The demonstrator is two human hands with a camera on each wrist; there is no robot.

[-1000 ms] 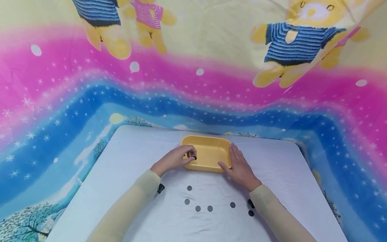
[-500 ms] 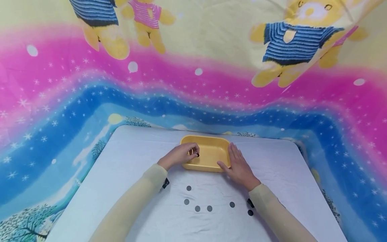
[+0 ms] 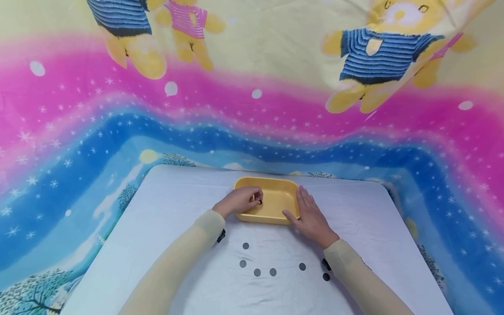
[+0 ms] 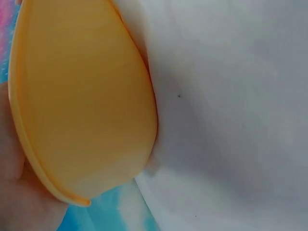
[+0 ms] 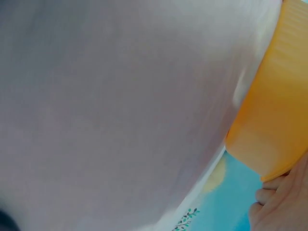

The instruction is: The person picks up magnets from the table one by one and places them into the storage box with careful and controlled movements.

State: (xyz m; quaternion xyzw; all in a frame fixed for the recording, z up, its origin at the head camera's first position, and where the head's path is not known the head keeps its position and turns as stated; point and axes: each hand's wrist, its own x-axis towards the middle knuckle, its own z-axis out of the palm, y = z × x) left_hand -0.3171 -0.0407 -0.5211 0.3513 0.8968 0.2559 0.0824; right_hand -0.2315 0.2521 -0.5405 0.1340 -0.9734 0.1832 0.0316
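A yellow rectangular plastic box (image 3: 278, 200) stands near the far edge of the white-covered table. My left hand (image 3: 239, 199) reaches over its left side. Between thumb and fingers it pinches a small dark disc (image 3: 260, 202), mostly hidden by the fingertips. My right hand (image 3: 313, 218) rests against the box's right side with straight fingers, its thumb by the near rim. In the left wrist view the box wall (image 4: 86, 106) fills the left, with part of the left hand (image 4: 24, 192) at the edge. The right wrist view shows the right hand (image 5: 284, 202) touching the box's outer wall (image 5: 269, 110).
Several flat round discs lie on the white cloth (image 3: 220, 288) nearer to me, most grey, such as one disc (image 3: 257, 272). A darker disc (image 3: 326, 277) lies close to the right sleeve (image 3: 354, 267). A patterned curtain (image 3: 236, 118) surrounds the table's far and side edges.
My left hand has moved slightly right and farther in over the box, still pinching the dark disc. My right hand stays against the box, and the discs on the cloth remain in place.
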